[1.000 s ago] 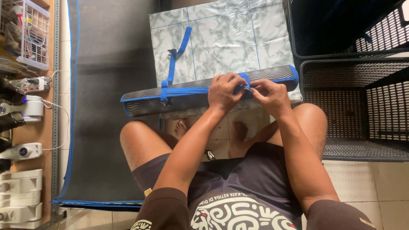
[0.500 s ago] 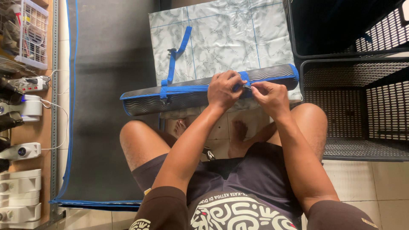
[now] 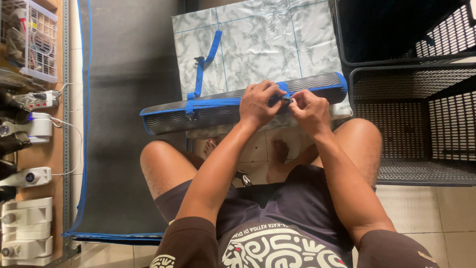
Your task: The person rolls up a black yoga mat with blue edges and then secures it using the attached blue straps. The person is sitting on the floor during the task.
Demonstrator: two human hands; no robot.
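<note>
Tiled floor (image 3: 456, 218) underfoot, viewed from above while seated, knees apart, bare feet between them. Left hand (image 3: 259, 103) and right hand (image 3: 310, 110) close together, nearly touching, both pinched on a small dark buckle (image 3: 284, 100) at the blue strap (image 3: 285, 88) near the right end of a rolled mat (image 3: 218, 109); fingertips curled around it, no full view of the clasp. Roll lying crosswise just beyond the knees, dark grey with wavy ribbing, blue-edged, a second blue strap (image 3: 191, 101) around its left part. Judged light, soft and springy: likely to uncurl if the bands slacken, ribbed surface probably grippy rather than slick. Best hold judged at the bands or around the middle of the roll, not at the loose ends. Beneath and behind the roll, a flat marbled pale-blue bag (image 3: 258, 44) with a blue handle (image 3: 210, 52). Left of that, a dark grey mat with blue border (image 3: 129, 74) spread flat. Further left, a shelf with white devices (image 3: 29, 173) and cables. Right and far, black perforated crates (image 3: 411, 99).
</note>
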